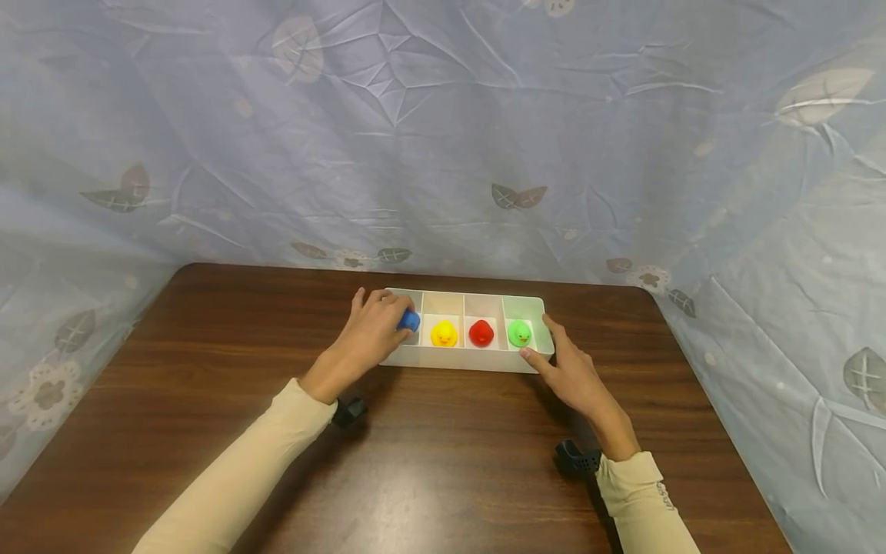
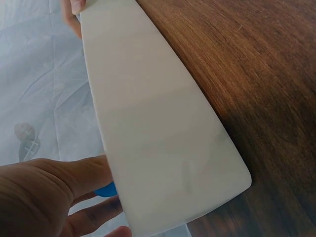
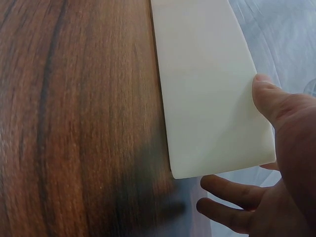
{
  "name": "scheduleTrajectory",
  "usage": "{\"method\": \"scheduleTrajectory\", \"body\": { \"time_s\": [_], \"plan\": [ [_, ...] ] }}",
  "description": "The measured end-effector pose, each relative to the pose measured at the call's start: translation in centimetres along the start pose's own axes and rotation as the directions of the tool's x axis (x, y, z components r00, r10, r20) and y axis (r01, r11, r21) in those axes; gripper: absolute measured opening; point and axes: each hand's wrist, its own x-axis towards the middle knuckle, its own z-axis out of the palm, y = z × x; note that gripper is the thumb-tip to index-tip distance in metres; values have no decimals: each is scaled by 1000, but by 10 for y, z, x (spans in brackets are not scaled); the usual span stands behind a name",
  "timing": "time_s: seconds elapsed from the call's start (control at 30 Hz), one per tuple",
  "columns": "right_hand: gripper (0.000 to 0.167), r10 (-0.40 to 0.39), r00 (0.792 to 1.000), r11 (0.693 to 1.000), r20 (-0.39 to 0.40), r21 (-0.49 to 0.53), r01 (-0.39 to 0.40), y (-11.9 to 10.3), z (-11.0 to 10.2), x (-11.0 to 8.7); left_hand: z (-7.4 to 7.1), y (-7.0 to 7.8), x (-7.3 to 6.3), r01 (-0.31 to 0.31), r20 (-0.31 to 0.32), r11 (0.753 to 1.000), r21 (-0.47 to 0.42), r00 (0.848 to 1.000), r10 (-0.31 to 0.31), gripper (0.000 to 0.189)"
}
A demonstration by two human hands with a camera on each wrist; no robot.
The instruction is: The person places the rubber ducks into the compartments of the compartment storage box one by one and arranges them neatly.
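Observation:
A long white tray (image 1: 457, 358) with a row of compartments stands on the table. My left hand (image 1: 374, 327) reaches over its left end and pinches a blue toy duck (image 1: 410, 320), mostly hidden by the fingers, at the leftmost compartment. Beside it, one to a compartment, sit a yellow duck (image 1: 444, 334), a red duck (image 1: 481, 333) and a green duck (image 1: 519, 333). With my right hand (image 1: 571, 373) I grip the tray's right end, the thumb on the front rim and fingers round the side. In the left wrist view, a bit of blue shows behind the tray wall.
The dark wooden table (image 1: 415, 462) extends on all sides of the tray. A pale patterned cloth (image 1: 443, 154) hangs behind the table's back edge and along both sides. A black wrist device (image 1: 577, 458) sits at the right sleeve, another (image 1: 349, 412) at the left.

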Motion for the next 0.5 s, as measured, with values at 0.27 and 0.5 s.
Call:
{"method": "scheduleTrajectory", "body": {
  "time_s": [0.27, 0.5],
  "plan": [
    [91, 1, 1000, 1000, 6, 8, -1, 0, 1, 0, 1, -9, -3, 1, -13, 1000, 23, 1000, -1, 39],
    [91, 5, 1000, 1000, 2, 7, -5, 0, 0, 0, 0, -15, -4, 21, -19, 999, 36, 1000, -21, 21]
  ]
}}
